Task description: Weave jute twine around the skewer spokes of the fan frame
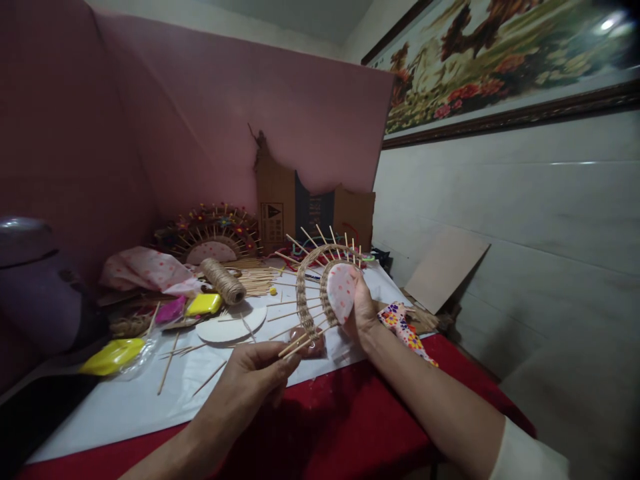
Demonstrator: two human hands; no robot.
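A half-round fan of thin wooden sticks woven with twine (pixel 302 293) is held up over the table, its sticks fanning to the left and upward. At its centre is a half-round pad (pixel 341 293) covered in pale cloth with coral dots. My right hand (pixel 365 312) is closed on the pad's straight side, with some fingers hidden behind it. At the lower end of the fan, my left hand (pixel 260 373) pinches the outermost sticks between thumb and fingers. A small brown packet (pixel 315 347) lies beneath the fan.
A twine roll (pixel 224 281), a white disc (pixel 233 327), loose sticks (pixel 169 363) and yellow packets (pixel 114 355) lie to the left. Behind stand a decorated fan (pixel 213 251) and cut cardboard (pixel 275 197). Flowered cloth (pixel 405 327) lies near my right forearm.
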